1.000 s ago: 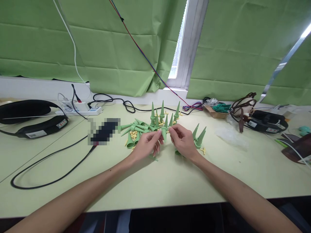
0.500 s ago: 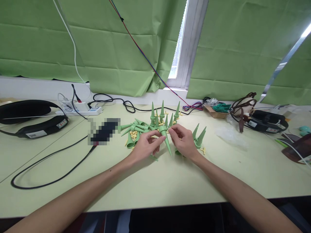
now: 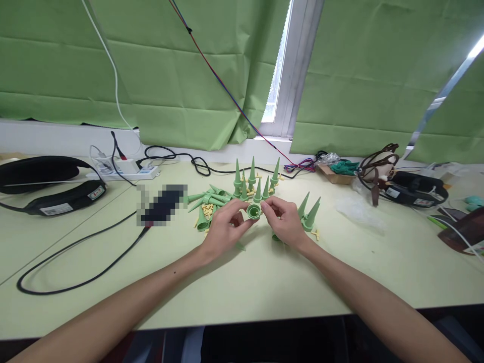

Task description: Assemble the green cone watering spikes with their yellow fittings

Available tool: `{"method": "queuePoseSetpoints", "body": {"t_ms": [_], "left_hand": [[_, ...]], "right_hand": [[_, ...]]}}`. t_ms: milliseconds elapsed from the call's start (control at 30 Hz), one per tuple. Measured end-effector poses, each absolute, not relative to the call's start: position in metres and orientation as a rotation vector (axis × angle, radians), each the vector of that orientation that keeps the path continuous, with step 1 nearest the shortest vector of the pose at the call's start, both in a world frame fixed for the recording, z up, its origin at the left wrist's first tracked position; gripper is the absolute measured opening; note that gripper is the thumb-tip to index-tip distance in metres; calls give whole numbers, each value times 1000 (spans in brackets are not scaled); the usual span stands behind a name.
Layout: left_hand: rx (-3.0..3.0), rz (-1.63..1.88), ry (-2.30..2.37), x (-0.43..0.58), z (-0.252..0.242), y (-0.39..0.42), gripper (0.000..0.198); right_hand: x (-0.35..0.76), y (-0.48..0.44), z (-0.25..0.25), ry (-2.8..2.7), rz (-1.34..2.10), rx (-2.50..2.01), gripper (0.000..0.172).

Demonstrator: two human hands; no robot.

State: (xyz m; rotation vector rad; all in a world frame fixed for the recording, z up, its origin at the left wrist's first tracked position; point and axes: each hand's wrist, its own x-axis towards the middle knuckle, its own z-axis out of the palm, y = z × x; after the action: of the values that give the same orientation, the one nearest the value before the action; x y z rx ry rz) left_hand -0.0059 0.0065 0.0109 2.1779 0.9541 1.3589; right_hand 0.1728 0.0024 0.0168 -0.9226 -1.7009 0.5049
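Observation:
My left hand (image 3: 227, 227) grips a green plastic watering spike (image 3: 253, 211) between thumb and fingers. Its round open end faces me, and a bit of yellow shows inside. At the right side of its rim, my right hand (image 3: 283, 218) has thumb and forefinger pinched together; what they hold is too small or hidden to make out. Behind the hands several green spikes (image 3: 252, 174) stand points up, with small yellow T-shaped valves (image 3: 271, 190) among them. Beyond my left hand lies a pile of loose green spikes (image 3: 215, 197) with yellow valves (image 3: 207, 210).
Two more upright spikes (image 3: 310, 216) and a yellow valve (image 3: 316, 234) are right of my right hand. A blurred dark device (image 3: 162, 205) with a black cable lies left. Farther off are a power strip (image 3: 132, 171), a headset (image 3: 412, 189) and a plastic bag (image 3: 359, 212).
The spike in my left hand has turned: its tip pointed down toward me before, and now its open end faces me. My right hand has stayed close beside it.

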Motion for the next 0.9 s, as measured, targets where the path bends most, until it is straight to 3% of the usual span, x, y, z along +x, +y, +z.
{"method": "queuePoseSetpoints", "body": {"t_ms": [167, 367, 700, 900], "left_hand": [[2306, 1429, 937, -6, 9, 5, 7], [2076, 1240, 1119, -3, 20, -1, 17], [1656, 1074, 974, -2, 20, 3, 29], [1449, 908, 830, 0, 21, 7, 54]], "right_hand": [[173, 1, 17, -1699, 484, -930, 30], [172, 1, 16, -1652, 548, -931, 30], [172, 2, 15, -1571, 641, -880, 26], [172, 1, 15, -1600, 650, -872, 25]]}}
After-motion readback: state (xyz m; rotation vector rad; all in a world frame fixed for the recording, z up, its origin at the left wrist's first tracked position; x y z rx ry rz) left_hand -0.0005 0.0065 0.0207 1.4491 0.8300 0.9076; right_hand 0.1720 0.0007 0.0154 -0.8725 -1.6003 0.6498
